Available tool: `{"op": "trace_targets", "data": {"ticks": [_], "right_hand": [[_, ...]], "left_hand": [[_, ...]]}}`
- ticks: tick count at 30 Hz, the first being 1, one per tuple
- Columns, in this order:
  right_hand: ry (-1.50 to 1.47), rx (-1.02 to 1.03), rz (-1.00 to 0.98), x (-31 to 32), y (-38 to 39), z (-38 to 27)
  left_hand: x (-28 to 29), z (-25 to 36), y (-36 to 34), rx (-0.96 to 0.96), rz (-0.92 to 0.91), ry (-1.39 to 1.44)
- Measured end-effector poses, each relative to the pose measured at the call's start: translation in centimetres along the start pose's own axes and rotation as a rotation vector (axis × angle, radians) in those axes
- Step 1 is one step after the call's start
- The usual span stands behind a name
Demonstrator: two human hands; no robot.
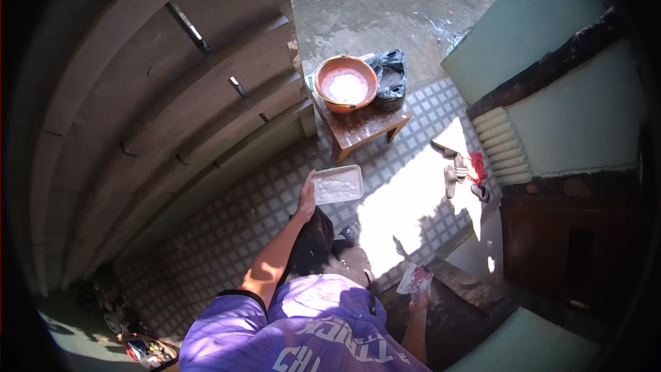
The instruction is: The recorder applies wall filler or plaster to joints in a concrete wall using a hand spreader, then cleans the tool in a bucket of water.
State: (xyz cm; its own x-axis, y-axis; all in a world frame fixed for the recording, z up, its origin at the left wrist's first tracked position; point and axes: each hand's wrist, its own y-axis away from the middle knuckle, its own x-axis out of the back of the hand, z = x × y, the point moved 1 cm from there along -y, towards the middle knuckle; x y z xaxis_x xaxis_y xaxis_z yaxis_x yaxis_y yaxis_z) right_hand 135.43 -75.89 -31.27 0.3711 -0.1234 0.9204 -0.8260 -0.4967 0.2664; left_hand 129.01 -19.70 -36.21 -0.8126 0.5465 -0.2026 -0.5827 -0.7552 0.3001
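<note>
My left hand [306,196] is closed on the left edge of a shallow white rectangular tray [360,182]. White paste [336,187] is spread over the tray's bottom. Lower right, my right hand [418,300] grips a flat red-and-white piece [415,278] smeared with white; its exact kind is unclear. Beyond the tray, an orange-brown basin [372,83] with white paste inside stands on a small wooden table [359,126]. A black plastic bag [391,72] sits against the basin's right side.
Several sandals [451,180] and a red cloth [475,167] lie on the tiled floor [255,215] to the right. A ribbed wall [227,62] rises at the left. Near my right hand is a wooden plank [458,282]. Pale green panels [571,110] stand at the right.
</note>
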Motion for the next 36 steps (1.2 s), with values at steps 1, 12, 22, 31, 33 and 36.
{"op": "trace_targets", "data": {"ticks": [1,12,22,31,33,36], "right_hand": [[-0.504,-0.137,0.083,0.5,-3.1,1.3],[-1.602,-0.77,0.212,6.8,-25.8,-5.6],[-1.457,-0.425,-0.187,6.3,-54.5,-23.2],[-0.928,0.198,-0.415,-10.3,-77.9,-42.1],[-0.749,0.197,-0.398,-13.3,-80.3,-44.0],[-0.752,0.159,-0.324,-17.4,-82.8,-45.2]], "left_hand": [[-0.7,-0.8,-0.9,0.038,0.022,0.003],[-6.7,-9.5,-15.6,0.196,0.267,-0.171],[-9.9,-13.8,-27.7,0.315,0.459,0.027],[-10.7,-16.7,-30.7,0.24,0.514,-0.293],[-10.5,-16.4,-30.6,0.289,0.518,-0.472],[-10.5,-14.2,-29.4,0.428,0.683,-0.16]]}}
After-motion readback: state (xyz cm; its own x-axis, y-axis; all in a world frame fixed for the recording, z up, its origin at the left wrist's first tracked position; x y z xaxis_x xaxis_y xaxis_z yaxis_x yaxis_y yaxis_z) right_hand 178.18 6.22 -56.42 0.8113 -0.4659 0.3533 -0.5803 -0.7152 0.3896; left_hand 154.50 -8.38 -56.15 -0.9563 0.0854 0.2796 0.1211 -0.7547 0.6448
